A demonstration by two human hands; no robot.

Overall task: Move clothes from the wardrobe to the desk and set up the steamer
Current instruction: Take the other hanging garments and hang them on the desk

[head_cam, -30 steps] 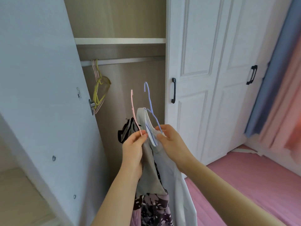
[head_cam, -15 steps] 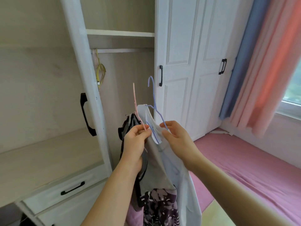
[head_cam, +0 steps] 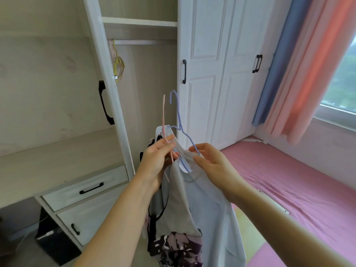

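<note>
While the left hand (head_cam: 157,160) pinches the pink hanger (head_cam: 164,120) and the right hand (head_cam: 210,162) the blue hanger (head_cam: 178,114), keep the 2 hooks upright so the garments (head_cam: 194,199) stay on

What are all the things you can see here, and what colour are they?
hangers in hand: two, one pink, one blue, held up in front of the wardrobe
clothes: a few, pale blue, grey, purple-patterned, hanging from those hangers
spare hangers: a few, yellow and pink, on the wardrobe rail
wardrobe doors: white, black handles, centre
drawers: two, white, lower left
curtains: blue and pink, right
bed cover: one, pink, lower right
left hand: gripping the pink hanger
right hand: gripping the blue hanger
</note>
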